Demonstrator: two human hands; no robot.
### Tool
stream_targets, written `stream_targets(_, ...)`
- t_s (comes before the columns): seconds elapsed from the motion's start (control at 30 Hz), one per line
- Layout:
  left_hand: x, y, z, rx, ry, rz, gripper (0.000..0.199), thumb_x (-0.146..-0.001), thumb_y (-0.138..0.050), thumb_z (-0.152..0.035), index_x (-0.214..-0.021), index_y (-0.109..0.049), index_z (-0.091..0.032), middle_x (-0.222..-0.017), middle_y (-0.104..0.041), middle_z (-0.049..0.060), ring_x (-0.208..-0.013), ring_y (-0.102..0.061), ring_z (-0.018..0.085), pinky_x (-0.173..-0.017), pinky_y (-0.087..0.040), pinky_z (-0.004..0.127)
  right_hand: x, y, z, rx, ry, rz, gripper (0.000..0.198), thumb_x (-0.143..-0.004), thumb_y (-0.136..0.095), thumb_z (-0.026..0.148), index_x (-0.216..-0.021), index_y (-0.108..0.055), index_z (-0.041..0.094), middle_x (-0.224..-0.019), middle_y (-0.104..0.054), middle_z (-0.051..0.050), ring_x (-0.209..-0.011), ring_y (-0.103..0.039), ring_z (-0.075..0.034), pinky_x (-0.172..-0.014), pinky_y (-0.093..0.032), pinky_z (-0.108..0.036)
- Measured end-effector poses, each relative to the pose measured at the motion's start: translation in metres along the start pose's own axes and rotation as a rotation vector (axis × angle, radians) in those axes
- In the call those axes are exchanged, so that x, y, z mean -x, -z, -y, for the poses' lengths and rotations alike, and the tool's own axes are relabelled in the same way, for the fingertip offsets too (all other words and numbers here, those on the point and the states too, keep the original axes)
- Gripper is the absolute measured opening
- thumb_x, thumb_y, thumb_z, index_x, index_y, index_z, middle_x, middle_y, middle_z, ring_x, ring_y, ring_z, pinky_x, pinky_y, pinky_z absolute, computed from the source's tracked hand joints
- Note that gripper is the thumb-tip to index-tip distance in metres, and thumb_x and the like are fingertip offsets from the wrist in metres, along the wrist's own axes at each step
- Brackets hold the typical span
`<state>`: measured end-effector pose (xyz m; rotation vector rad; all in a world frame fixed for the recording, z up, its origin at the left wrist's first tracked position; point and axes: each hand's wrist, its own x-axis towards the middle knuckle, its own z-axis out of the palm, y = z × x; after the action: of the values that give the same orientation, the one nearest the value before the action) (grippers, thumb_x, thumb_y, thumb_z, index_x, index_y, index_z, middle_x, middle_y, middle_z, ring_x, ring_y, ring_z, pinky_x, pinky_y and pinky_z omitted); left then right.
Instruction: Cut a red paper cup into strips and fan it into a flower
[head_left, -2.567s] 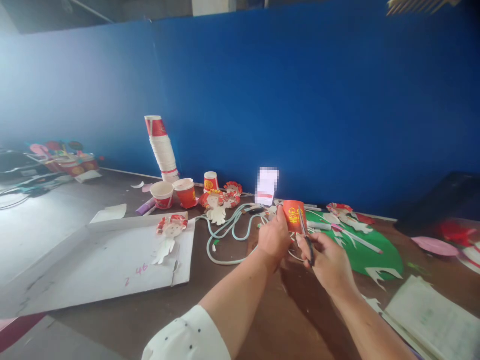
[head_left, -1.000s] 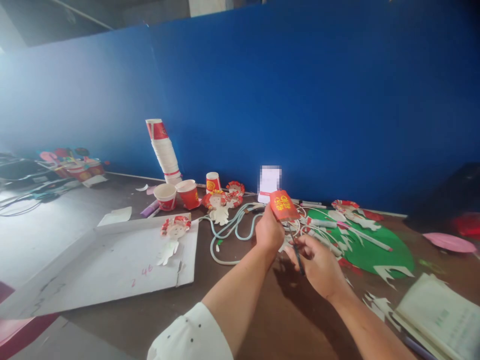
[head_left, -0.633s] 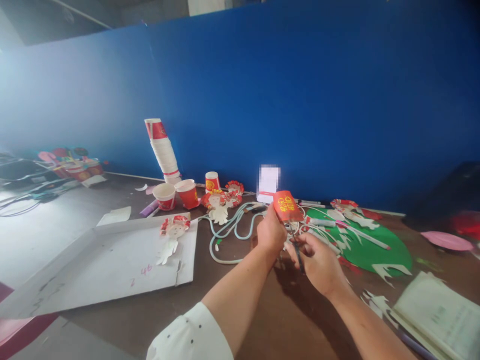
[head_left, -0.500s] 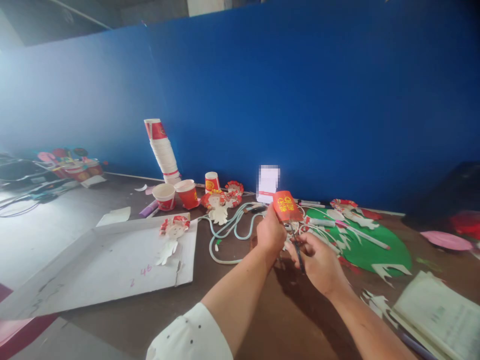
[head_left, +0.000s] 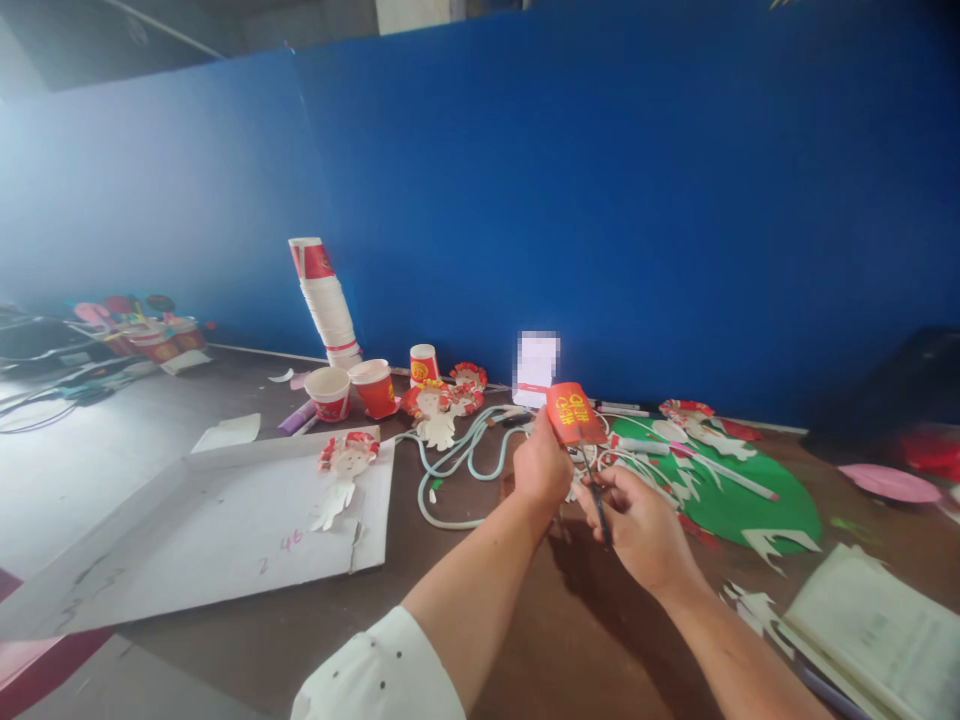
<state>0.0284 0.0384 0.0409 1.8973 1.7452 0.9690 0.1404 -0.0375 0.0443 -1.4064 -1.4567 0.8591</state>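
Observation:
My left hand [head_left: 541, 458] grips a curved red paper piece [head_left: 576, 410] with yellow characters, which looks like part of a paper cup. Below it, my right hand [head_left: 637, 520] is closed around dark-handled scissors [head_left: 598, 508]. The blades point up and meet the lower edge of the red piece. A pale blue cable [head_left: 450, 470] lies looped beside my left hand. Just right of my hands is a green round sheet [head_left: 772, 490] with markers [head_left: 731, 475] and white paper scraps on it.
A tall stack of paper cups [head_left: 330, 310] leans at the back left, near two upright cups [head_left: 328, 393]. Paper figures with red-and-white curls [head_left: 350, 455] lie about, one on a white board [head_left: 202, 540]. A lit phone [head_left: 537, 365] stands against the blue partition [head_left: 600, 200]. An open notebook [head_left: 877, 630] lies front right.
Almost nothing differs. Both hands, the red paper piece and the scissors keep nearly the same place; the view has shifted very slightly.

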Motion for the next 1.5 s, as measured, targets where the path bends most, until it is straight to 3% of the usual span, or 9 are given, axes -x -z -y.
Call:
stream_targets(0.5,-0.001,-0.004,0.006,-0.012,-0.036,0.013,0.052,-0.084,-0.040,-0.022,-0.136,-0.032,-0.025,-0.096,-0.069,0.009,-0.086,-0.066,0.027,-0.075,-0.047,0.035,-0.001,-0.002,0.002,-0.001,-0.013,-0.012,0.023,-0.073,-0.069,0.040,-0.081,-0.059,0.021,-0.049,-0.057,0.004,-0.045,-0.052,-0.014,-0.047,-0.043,-0.025)
stream_targets(0.77,-0.002,-0.004,0.006,-0.087,-0.070,0.028,0.058,-0.083,-0.041,-0.022,-0.139,-0.028,-0.016,-0.095,-0.069,0.013,-0.083,-0.067,0.027,-0.075,-0.048,0.036,0.000,-0.002,0.005,-0.040,-0.040,-0.017,0.024,-0.070,-0.071,0.041,-0.079,-0.060,0.021,-0.049,-0.057,0.004,-0.044,-0.052,-0.013,-0.046,-0.044,-0.024)
stream_targets(1.0,-0.004,-0.002,0.006,-0.160,-0.076,-0.004,0.064,-0.080,-0.040,-0.014,-0.142,-0.024,-0.010,-0.108,-0.065,0.016,-0.086,-0.066,0.026,-0.076,-0.049,0.035,0.001,-0.002,0.009,-0.099,-0.083,-0.006,0.027,-0.069,-0.072,0.041,-0.079,-0.059,0.019,-0.049,-0.058,0.004,-0.042,-0.052,-0.012,-0.045,-0.043,-0.023)
stream_targets(1.5,0.002,-0.009,0.003,-0.185,-0.214,0.038,0.076,-0.081,-0.048,-0.028,-0.146,-0.012,-0.011,-0.110,-0.063,0.015,-0.088,-0.065,0.025,-0.075,-0.049,0.034,-0.003,0.005,0.008,-0.103,-0.025,-0.056,0.025,-0.071,-0.071,0.037,-0.079,-0.056,0.020,-0.049,-0.058,0.004,-0.042,-0.053,-0.011,-0.046,-0.043,-0.021)
